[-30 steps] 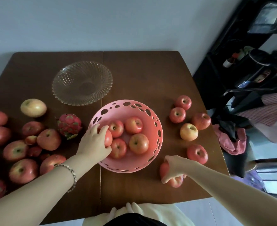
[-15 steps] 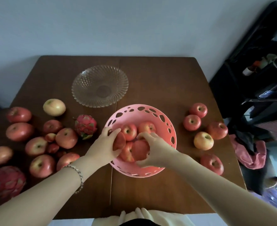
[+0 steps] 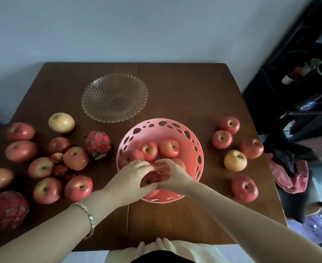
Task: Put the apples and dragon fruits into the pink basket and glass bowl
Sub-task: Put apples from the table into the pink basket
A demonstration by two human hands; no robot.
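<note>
large dragon fruit (image 3: 3, 208) cropped (left edge), shelf clutter (image 3: 306, 73) blurred

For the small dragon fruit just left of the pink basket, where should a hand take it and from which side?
Probably from above, fingers wrapped around the round middle of the small dragon fruit. It lies with open table on its far side, but an apple sits close on its left and the pink basket on its right, so a side approach looks cramped.

Materials, surfaces:
table (image 3: 184, 95) dark smooth wood, low sheen; bowl (image 3: 114, 97) clear ribbed glass; basket (image 3: 196, 141) pink matt perforated plastic; apples (image 3: 74, 158) glossy; bracelet (image 3: 88, 217) metal links.
</note>
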